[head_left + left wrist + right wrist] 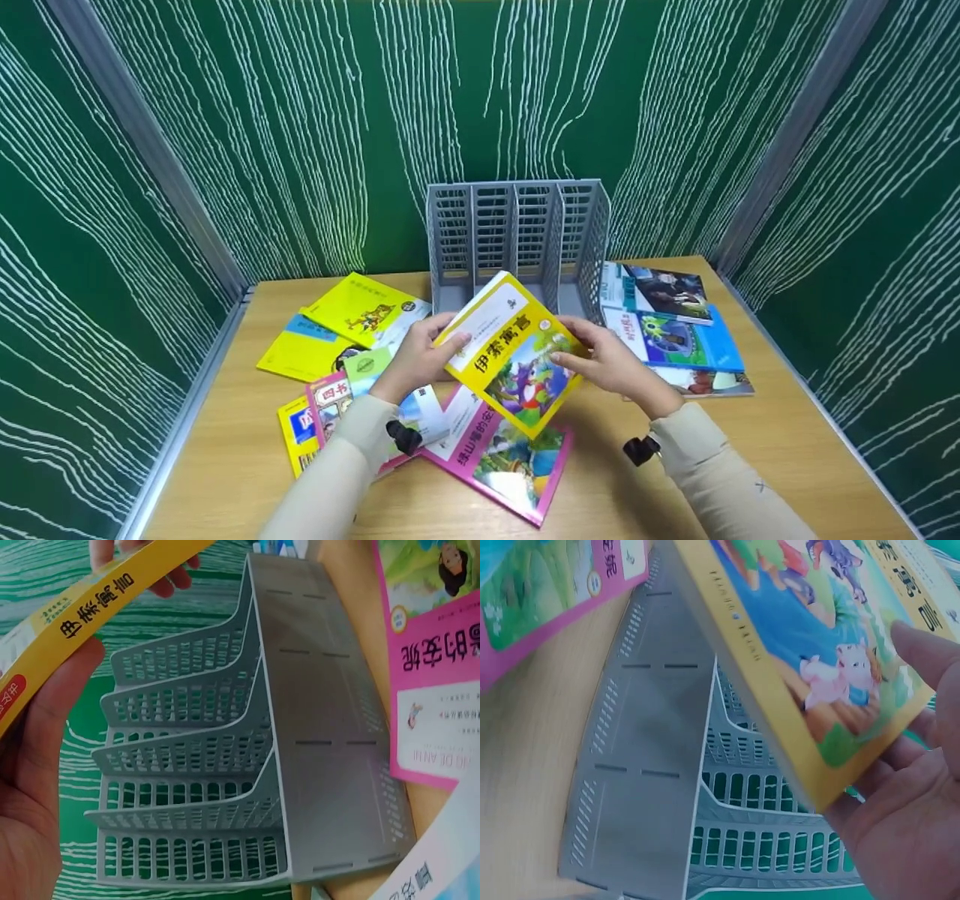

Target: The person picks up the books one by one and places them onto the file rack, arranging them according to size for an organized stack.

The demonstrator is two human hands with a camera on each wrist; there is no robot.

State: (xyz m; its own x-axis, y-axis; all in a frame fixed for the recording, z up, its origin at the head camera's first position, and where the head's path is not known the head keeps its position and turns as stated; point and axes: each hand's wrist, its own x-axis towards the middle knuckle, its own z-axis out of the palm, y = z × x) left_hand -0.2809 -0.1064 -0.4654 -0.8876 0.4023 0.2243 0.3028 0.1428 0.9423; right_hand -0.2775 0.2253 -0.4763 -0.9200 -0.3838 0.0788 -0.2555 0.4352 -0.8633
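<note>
Both hands hold a yellow-bordered book [517, 352] with a cartoon cover, tilted above the table. My left hand [427, 356] grips its upper left edge, thumb on the cover. At the right edge, my right hand [607, 360] pinches it with the thumb on the front and fingers behind. Below the yellow book lies a pink book [514, 472], partly covered by it. Just behind stands a grey file rack [517, 184] with upright slotted dividers; the held book hides part of its base. In the left wrist view the yellow book's spine [97, 600] faces the camera.
Left of the rack, several books lie spread and overlapping, among them a yellow one [360, 307] and a pink-edged one [326, 397]. To the right, a small pile includes a dark-covered book [671, 292] and a blue one [697, 337]. Green walls with white lines [300, 112] enclose the table.
</note>
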